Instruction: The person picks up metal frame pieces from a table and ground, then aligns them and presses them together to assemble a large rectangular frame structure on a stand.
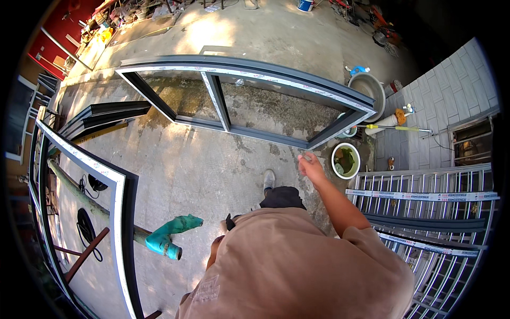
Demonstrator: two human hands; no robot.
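Note:
My right hand (311,166) reaches forward, just short of the lower right corner of a grey metal window frame (255,133). Its fingers are loosely bent and apart, with nothing visible in them. The frame stands on the concrete, has one crossbar (216,101) and carries white protective tape along its edges. Beside my body, my left hand (215,245) is mostly hidden by my tan shirt, so its fingers cannot be made out. A small black object (230,222) shows close to it; whether the hand touches it is unclear.
Another taped frame (121,212) stands at left, near a teal pipe-like piece (170,236). Dark metal profiles (101,117) lie behind it. At right are a white bucket (345,160), a large basin (369,90), a yellow-handled pole (396,127) and a metal grille (425,207) with taped bars.

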